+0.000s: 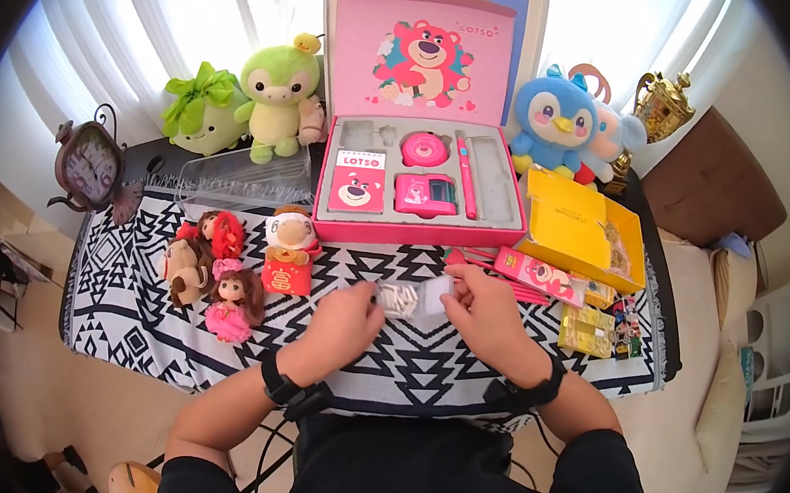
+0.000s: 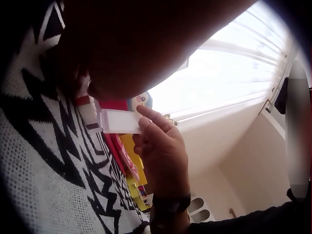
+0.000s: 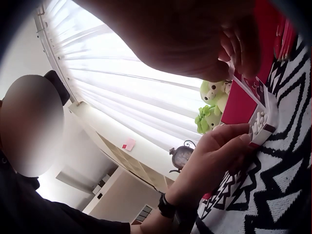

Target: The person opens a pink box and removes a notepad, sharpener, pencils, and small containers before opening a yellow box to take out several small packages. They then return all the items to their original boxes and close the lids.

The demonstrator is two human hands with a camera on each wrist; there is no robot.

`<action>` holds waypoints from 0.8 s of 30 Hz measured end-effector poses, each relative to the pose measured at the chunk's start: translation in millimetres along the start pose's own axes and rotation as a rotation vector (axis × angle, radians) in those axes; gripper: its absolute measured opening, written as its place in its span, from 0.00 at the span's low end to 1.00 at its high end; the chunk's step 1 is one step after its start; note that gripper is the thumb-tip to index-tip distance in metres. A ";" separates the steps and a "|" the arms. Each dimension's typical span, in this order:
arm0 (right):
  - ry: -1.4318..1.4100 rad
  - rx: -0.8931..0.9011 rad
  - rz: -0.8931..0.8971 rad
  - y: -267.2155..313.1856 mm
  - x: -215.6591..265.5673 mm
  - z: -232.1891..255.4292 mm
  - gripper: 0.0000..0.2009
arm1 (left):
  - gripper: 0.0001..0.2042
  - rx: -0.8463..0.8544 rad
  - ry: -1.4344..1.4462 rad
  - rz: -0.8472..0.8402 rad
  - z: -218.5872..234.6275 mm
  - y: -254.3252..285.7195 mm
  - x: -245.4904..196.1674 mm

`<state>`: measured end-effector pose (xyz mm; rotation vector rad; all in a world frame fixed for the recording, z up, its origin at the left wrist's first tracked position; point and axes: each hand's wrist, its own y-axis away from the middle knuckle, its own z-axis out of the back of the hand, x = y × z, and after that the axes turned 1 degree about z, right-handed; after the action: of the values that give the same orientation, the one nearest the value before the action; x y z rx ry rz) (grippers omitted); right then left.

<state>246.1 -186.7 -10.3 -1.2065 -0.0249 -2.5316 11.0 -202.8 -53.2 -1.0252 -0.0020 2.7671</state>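
A small clear plastic box (image 1: 399, 300) packed with short white sticks (image 3: 260, 121) is held just above the patterned cloth, in front of me. My left hand (image 1: 348, 321) grips its left end, thumb and fingers at the side wall in the right wrist view. The hinged lid (image 2: 120, 121) stands raised on the box's right side. Between thumb and forefinger, my right hand (image 1: 485, 318) pinches the lid's free edge. A dark red band shows on the end of the box near the left hand.
Behind the hands stands an open pink gift box (image 1: 415, 236) with stationery. Dolls (image 1: 234, 303) and a plush duck (image 1: 292, 231) sit to the left. Pink pencils (image 1: 520, 291), a yellow carton (image 1: 574, 215) and a yellow translucent case (image 1: 586, 331) lie to the right.
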 end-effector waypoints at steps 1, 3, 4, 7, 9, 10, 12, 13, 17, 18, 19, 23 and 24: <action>-0.107 0.018 -0.027 3.8 2.7 2.5 0.18 | 0.12 0.042 0.073 -0.014 3.9 4.0 -10.2; -0.148 0.039 0.028 7.0 5.8 2.4 0.19 | 0.12 0.051 0.076 -0.043 3.3 7.3 -9.6; -0.188 0.056 0.089 8.3 6.7 2.3 0.19 | 0.12 0.055 0.077 -0.076 3.3 8.0 -9.1; -0.023 0.098 0.244 -3.9 -8.7 -12.6 0.20 | 0.12 -0.047 0.041 -0.088 7.8 6.7 0.3; 0.138 0.176 0.341 -7.4 -5.8 -18.1 0.21 | 0.12 -0.124 -0.021 -0.095 14.4 7.2 6.3; 0.133 0.177 0.342 -8.6 -6.1 -20.6 0.21 | 0.12 -0.123 -0.025 -0.091 15.4 8.5 9.3; 0.262 0.254 0.346 -13.2 -9.3 -26.9 0.21 | 0.13 -0.132 -0.129 -0.153 16.1 11.1 15.2; 0.315 0.306 0.317 -14.9 -12.1 -30.5 0.22 | 0.11 -0.084 -0.108 -0.154 17.6 13.1 13.6; 0.361 0.335 0.292 -18.4 -14.0 -32.7 0.22 | 0.09 -0.033 0.002 -0.119 14.7 17.1 10.7; 0.354 0.356 0.282 -20.4 -14.0 -32.0 0.23 | 0.09 -0.030 0.006 -0.123 13.8 18.0 9.2; 0.348 0.375 0.272 -22.5 -14.0 -30.6 0.23 | 0.09 -0.002 0.006 -0.126 13.9 19.3 6.7; 0.255 0.474 0.187 -25.6 -9.7 -26.3 0.23 | 0.09 0.086 0.031 -0.190 14.2 19.5 11.4; 0.230 0.467 0.184 -24.3 -14.2 -30.2 0.22 | 0.09 0.086 0.030 -0.192 15.0 19.5 11.5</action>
<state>224.3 -164.4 -37.3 -0.6997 -0.4055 -2.3079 -10.8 -218.9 -50.5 -0.9895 0.0211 2.5562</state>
